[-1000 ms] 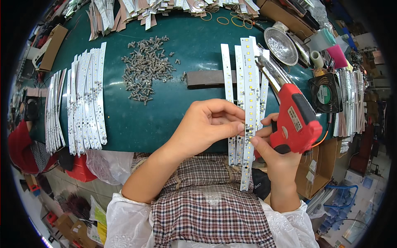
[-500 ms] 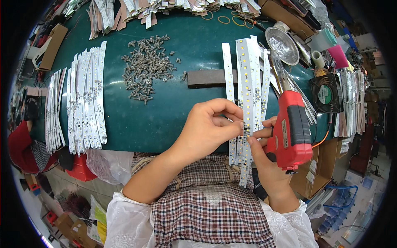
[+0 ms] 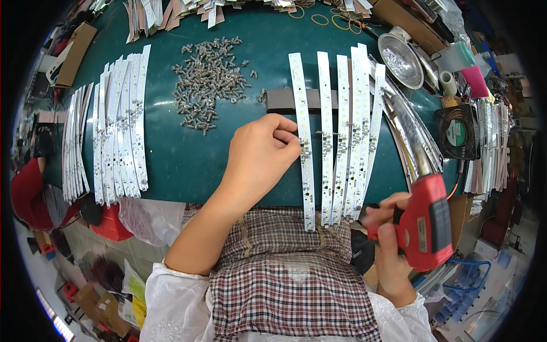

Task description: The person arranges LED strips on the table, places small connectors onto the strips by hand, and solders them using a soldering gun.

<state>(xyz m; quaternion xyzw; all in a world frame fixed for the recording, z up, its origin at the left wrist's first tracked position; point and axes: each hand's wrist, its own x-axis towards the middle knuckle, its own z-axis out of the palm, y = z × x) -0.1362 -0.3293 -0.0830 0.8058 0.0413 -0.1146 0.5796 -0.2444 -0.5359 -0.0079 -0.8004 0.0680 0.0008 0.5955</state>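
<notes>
My left hand [image 3: 265, 142] pinches the edge of a narrow white LED strip board [image 3: 306, 176] at its middle, where small parts are mounted. That board's upper part crosses a dark bar [image 3: 279, 100] on the green table. Just right of it several similar LED strip boards [image 3: 343, 154] lie side by side, nearly lengthwise to me. My right hand [image 3: 393, 245] is wrapped around a red and black soldering gun [image 3: 427, 222], held right of the boards with its metal nose pointing away. Motion blurs my right fingers slightly.
A heap of small metal parts [image 3: 208, 80] sits on the green table [image 3: 194, 165]. Stacked strip boards [image 3: 121, 131] lie at the left. At the right are a metal bowl [image 3: 400, 60], a black fan [image 3: 457, 132] and more strips. A cardboard box [image 3: 74, 54] stands far left.
My hands have moved apart. The lifted strip board held between them is now down among the others; my left hand pinches the leftmost board. The soldering gun has moved right and nearer me.
</notes>
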